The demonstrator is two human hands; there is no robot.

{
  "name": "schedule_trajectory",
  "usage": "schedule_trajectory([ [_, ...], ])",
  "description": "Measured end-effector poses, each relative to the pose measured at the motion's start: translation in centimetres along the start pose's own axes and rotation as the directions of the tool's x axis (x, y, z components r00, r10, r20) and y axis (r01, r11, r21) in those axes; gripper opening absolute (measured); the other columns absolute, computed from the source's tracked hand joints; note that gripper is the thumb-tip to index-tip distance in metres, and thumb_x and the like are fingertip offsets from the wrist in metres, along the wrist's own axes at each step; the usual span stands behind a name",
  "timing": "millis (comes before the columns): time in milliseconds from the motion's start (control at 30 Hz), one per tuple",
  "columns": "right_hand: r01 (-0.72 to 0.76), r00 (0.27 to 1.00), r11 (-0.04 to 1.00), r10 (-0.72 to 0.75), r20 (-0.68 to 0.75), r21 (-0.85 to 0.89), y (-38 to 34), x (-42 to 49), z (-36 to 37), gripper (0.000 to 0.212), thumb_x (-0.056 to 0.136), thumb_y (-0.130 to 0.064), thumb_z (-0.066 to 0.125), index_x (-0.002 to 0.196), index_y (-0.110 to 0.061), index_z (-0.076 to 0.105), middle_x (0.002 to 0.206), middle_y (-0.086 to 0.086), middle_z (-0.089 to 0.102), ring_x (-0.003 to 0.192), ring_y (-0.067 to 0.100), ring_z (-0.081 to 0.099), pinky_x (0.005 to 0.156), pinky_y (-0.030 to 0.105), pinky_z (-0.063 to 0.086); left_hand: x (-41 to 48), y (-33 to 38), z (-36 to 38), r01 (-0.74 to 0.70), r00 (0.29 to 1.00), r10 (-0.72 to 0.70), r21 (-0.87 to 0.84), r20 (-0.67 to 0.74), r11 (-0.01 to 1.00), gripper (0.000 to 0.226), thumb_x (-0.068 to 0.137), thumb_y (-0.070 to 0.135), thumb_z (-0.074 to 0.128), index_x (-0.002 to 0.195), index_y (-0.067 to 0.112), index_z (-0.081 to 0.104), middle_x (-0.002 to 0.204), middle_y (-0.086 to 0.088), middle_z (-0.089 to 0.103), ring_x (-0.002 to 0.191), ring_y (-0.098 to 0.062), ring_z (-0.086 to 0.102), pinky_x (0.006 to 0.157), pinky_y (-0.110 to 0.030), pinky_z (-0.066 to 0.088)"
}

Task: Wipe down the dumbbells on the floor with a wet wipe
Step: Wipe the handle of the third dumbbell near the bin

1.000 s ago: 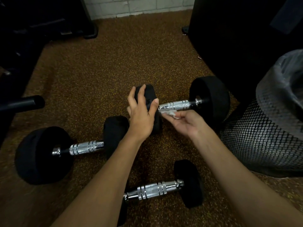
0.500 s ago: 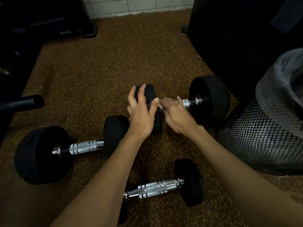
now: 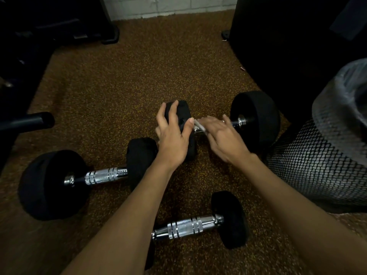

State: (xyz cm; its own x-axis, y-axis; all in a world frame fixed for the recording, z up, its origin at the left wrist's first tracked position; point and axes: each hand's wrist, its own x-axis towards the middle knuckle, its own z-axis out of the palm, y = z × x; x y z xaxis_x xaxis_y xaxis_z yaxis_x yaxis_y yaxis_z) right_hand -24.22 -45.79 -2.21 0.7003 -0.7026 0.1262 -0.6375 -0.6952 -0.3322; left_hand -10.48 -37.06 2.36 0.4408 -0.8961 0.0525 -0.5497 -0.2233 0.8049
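Three black-headed dumbbells with chrome handles lie on the speckled brown floor. My left hand [image 3: 172, 135] rests with spread fingers on the left head of the far dumbbell [image 3: 258, 120]. My right hand [image 3: 224, 139] lies over that dumbbell's handle and holds a white wet wipe [image 3: 199, 126] against the chrome, close to the left head. Most of the handle is hidden under this hand. A second dumbbell [image 3: 103, 175] lies at the left. The third dumbbell [image 3: 186, 227] lies nearest me, between my forearms.
A mesh waste bin [image 3: 317, 165] with a plastic liner stands right beside the far dumbbell's right head. A large black object [image 3: 288, 46] stands behind it. A black bar [image 3: 29, 121] juts in from the left, with dark equipment along the left wall.
My right hand turned from palm-up below the handle to palm-down over it, with the wipe at the handle's left end. My left hand stayed on the head.
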Motion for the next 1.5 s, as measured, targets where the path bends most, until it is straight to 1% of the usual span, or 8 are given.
schedule_trajectory([
  [167, -0.174, 0.976, 0.979, 0.186, 0.110, -0.110, -2.1, 4.5, -1.2, 0.038, 0.099, -0.025, 0.030, 0.092, -0.005, 0.062, 0.098, 0.017, 0.068, 0.099, 0.033, 0.061, 0.112, 0.043, 0.019, 0.2, -0.1, 0.0, 0.008, 1.000, -0.008, 0.006, 0.004, 1.000, 0.058, 0.097, 0.044, 0.040, 0.149, 0.031, 0.016, 0.156, 0.002, -0.003, 0.139, -0.030, 0.013, 0.096, -0.027, 0.013],
  [433, 0.062, 0.997, 0.993, -0.066, 0.033, 0.103, -0.4, 0.5, -0.1, 0.045, 0.093, -0.012, 0.043, 0.137, -0.019, 0.046, 0.137, -0.001, 0.052, 0.133, 0.014, 0.039, 0.115, 0.037, 0.009, 0.0, -0.1, 0.0, -0.009, 1.000, 0.009, 0.000, -0.007, 1.000, 0.059, 0.097, 0.044, 0.041, 0.149, 0.030, 0.017, 0.156, 0.004, -0.003, 0.140, -0.029, 0.012, 0.098, -0.026, 0.013],
  [633, -0.221, 0.951, 0.971, 0.235, 0.203, -0.088, -1.1, 4.8, -1.9, 0.045, 0.095, -0.041, 0.029, 0.099, -0.018, 0.068, 0.100, 0.012, 0.069, 0.109, 0.028, 0.058, 0.115, 0.050, 0.009, 0.3, -0.1, 0.0, 0.009, 1.000, -0.009, 0.000, -0.002, 1.000, 0.059, 0.097, 0.045, 0.041, 0.149, 0.031, 0.017, 0.156, 0.003, -0.003, 0.139, -0.030, 0.013, 0.097, -0.027, 0.013],
  [733, -0.223, 0.920, 0.973, 0.232, 0.317, -0.064, -2.2, 6.2, -1.5, 0.048, 0.096, -0.039, 0.026, 0.102, -0.014, 0.066, 0.105, 0.015, 0.067, 0.112, 0.031, 0.055, 0.114, 0.049, 0.016, 0.2, -0.3, 0.0, 0.016, 1.000, -0.016, 0.004, -0.001, 1.000, 0.059, 0.097, 0.045, 0.040, 0.149, 0.031, 0.017, 0.156, 0.003, -0.003, 0.139, -0.030, 0.013, 0.098, -0.027, 0.012],
  [933, 0.030, 0.995, 1.000, -0.030, 0.090, -0.003, -0.2, 0.5, -0.4, 0.041, 0.099, -0.031, 0.035, 0.139, -0.026, 0.041, 0.142, -0.007, 0.047, 0.136, 0.011, 0.035, 0.115, 0.048, 0.002, 0.1, -0.2, 0.2, -0.012, 1.000, 0.013, 0.004, -0.015, 1.000, 0.059, 0.096, 0.044, 0.041, 0.149, 0.031, 0.018, 0.156, 0.002, -0.002, 0.140, -0.030, 0.012, 0.099, -0.027, 0.013],
  [1133, -0.213, 0.943, 0.974, 0.225, 0.245, -0.072, -1.9, 5.1, -2.2, 0.040, 0.099, -0.033, 0.026, 0.095, -0.014, 0.061, 0.102, 0.011, 0.065, 0.108, 0.029, 0.057, 0.113, 0.050, 0.015, 0.3, -0.3, 0.1, 0.002, 1.000, -0.001, 0.011, -0.012, 1.000, 0.060, 0.096, 0.045, 0.041, 0.149, 0.030, 0.018, 0.156, 0.002, -0.002, 0.139, -0.031, 0.013, 0.098, -0.028, 0.013],
  [1267, -0.191, 0.952, 0.980, 0.197, 0.234, -0.049, -3.1, 5.4, -1.8, 0.037, 0.100, -0.026, 0.031, 0.103, -0.005, 0.061, 0.110, 0.020, 0.063, 0.111, 0.037, 0.054, 0.106, 0.044, 0.027, 0.2, -0.2, 0.2, 0.002, 1.000, -0.001, 0.020, -0.016, 1.000, 0.060, 0.096, 0.044, 0.041, 0.149, 0.030, 0.018, 0.156, 0.001, -0.002, 0.140, -0.030, 0.013, 0.098, -0.028, 0.013],
  [1500, 0.057, 0.998, 0.981, -0.059, 0.006, 0.186, -1.3, 1.4, -1.6, 0.031, 0.092, -0.008, 0.050, 0.121, -0.010, 0.059, 0.121, 0.008, 0.064, 0.111, 0.020, 0.059, 0.101, 0.030, 0.041, 0.0, -0.3, 0.3, -0.014, 1.000, 0.014, 0.014, -0.028, 1.000, 0.059, 0.096, 0.043, 0.042, 0.149, 0.029, 0.019, 0.156, 0.002, -0.001, 0.139, -0.029, 0.013, 0.101, -0.027, 0.012],
])
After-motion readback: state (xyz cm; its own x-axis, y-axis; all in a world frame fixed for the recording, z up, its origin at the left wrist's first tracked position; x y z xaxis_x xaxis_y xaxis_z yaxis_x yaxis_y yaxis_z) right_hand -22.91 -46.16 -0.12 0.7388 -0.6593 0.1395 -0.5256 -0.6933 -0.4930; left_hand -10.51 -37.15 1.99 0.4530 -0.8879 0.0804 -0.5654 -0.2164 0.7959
